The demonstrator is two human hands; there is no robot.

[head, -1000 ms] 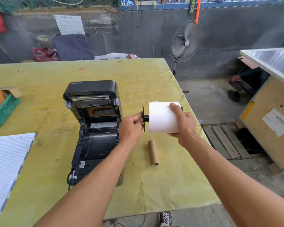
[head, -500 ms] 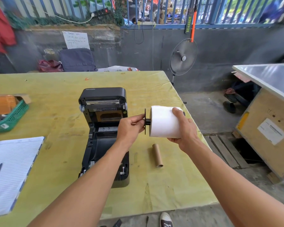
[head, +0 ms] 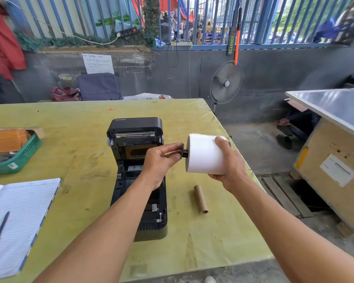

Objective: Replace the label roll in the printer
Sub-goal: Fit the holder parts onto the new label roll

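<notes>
Roll [head: 204, 154] hangs in the air right of the open printer [head: 137, 127], above the table [head: 70, 119]. Our right hand [head: 229, 168] wraps its far end, thumb over the top and fingers beneath. A black spindle [head: 184, 153] pokes out of its near-left end, and our left hand [head: 159, 162] pinches the spindle's tip. 1 bare cardboard core [head: 200, 200] lies on the table below the roll, beside the printer. Compared with 0.5 s ago, our 2 grips are unchanged and the roll sits in much the same spot. The thin black disc that stood edge-on between left hand and roll is now covered by our fingers.
</notes>
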